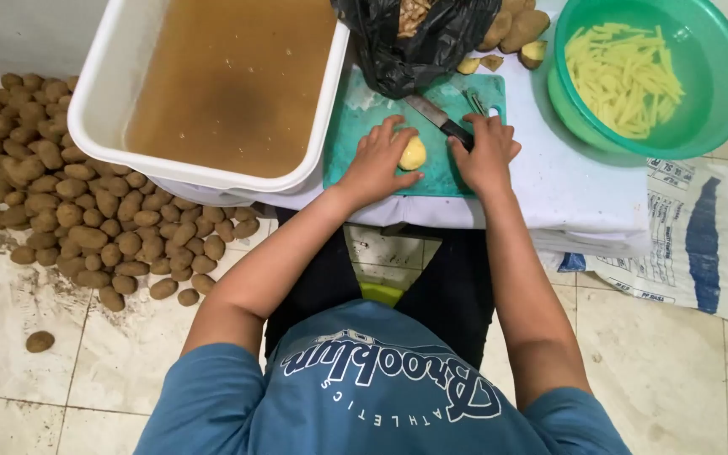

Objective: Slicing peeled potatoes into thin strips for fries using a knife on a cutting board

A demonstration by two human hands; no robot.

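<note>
Left hand (378, 160) fingers curled around peeled potato (413, 154) on teal cutting board (355, 126); right hand (484, 154) closed on black-handled knife (438, 120); green bowl (718, 50) of potato sticks (625, 76) nearby.

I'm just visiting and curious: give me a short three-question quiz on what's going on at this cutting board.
1. True or false: the left hand rests on a peeled potato on the teal cutting board.
2. What does the right hand hold? A) a spoon B) a knife C) a peeler
3. What fills the green basin?

Key: 1 true. 2 B. 3 Pale potato strips in water.
</note>
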